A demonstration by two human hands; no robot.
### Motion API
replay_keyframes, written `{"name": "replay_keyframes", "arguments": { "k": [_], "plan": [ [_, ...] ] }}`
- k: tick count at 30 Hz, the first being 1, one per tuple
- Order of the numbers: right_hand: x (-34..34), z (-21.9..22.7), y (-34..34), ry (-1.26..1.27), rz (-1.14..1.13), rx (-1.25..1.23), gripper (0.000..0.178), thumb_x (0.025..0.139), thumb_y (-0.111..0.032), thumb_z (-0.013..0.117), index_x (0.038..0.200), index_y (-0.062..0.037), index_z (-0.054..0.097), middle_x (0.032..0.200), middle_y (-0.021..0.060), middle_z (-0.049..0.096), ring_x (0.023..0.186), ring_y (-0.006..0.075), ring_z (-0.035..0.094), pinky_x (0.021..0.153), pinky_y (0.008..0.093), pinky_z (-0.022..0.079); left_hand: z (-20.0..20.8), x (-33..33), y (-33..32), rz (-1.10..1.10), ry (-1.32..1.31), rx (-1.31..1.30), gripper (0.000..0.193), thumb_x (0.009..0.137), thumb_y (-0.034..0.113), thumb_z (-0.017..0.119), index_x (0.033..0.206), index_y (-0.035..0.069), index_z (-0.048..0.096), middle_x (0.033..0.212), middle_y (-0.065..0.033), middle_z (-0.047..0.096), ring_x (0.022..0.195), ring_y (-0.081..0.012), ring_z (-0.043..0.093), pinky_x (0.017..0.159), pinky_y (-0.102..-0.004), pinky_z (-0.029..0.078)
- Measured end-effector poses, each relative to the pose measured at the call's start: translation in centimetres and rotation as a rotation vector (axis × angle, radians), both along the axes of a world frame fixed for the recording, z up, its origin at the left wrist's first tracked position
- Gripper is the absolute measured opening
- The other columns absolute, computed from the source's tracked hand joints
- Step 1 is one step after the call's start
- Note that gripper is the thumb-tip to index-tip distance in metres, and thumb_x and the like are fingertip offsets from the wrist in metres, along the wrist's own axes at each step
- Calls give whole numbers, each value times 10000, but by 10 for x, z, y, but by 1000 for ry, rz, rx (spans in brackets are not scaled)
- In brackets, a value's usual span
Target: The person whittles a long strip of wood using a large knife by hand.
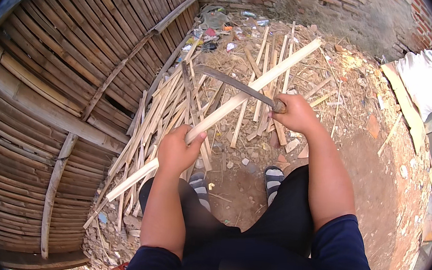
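My left hand point(176, 149) is wrapped round a long pale strip of wood or bamboo point(273, 76), which slants from the lower left up to the far right. In my right hand point(295, 113) is the wooden handle of a machete point(227, 79). Its dark blade points left and ends in a slightly hooked tip. The blade lies across the pale strip, a little beyond its middle; I cannot tell whether it cuts into it. Both hands are in front of my knees, above the ground.
Many split strips point(155, 107) lie heaped along a bamboo slat wall point(71, 49) on the left. A brick wall point(347, 14) stands at the back, with litter and wood chips before it. On the right are a white sack point(425, 79) and a board point(404, 106). My sandalled feet point(273, 184) are below.
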State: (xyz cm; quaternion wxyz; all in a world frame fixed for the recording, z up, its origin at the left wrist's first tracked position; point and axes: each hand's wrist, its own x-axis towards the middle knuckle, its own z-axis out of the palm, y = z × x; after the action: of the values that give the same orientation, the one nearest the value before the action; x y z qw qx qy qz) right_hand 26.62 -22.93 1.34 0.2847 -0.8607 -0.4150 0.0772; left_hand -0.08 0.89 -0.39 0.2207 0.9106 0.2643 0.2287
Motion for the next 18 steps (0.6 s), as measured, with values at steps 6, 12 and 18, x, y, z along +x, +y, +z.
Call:
{"name": "replay_keyframes", "arguments": {
  "k": [6,12,18],
  "plan": [
    [-9,8,-4,-33,37,-85,390,831,-295,873,1092,-33,750,933,225,757,949,430,733,838,498,573,3,1,-4,-20,47,-8,471,926,484,798,1030,26,760,844,-209,742,790,-407,727,722,-486,561],
    [-13,-3,7,6,216,-90,384,812,-305,907,1007,-23,735,817,208,703,831,380,708,764,471,542,1,0,-4,-5,42,-11,448,919,462,815,1018,29,760,783,-192,729,730,-389,718,694,-463,550],
    [6,-3,-4,25,-42,43,444,827,-314,905,1088,5,741,866,222,714,835,364,699,791,461,539,-1,-1,-1,25,18,-4,457,923,468,809,1017,23,760,809,-202,735,765,-399,725,715,-472,554]
  ]
}}
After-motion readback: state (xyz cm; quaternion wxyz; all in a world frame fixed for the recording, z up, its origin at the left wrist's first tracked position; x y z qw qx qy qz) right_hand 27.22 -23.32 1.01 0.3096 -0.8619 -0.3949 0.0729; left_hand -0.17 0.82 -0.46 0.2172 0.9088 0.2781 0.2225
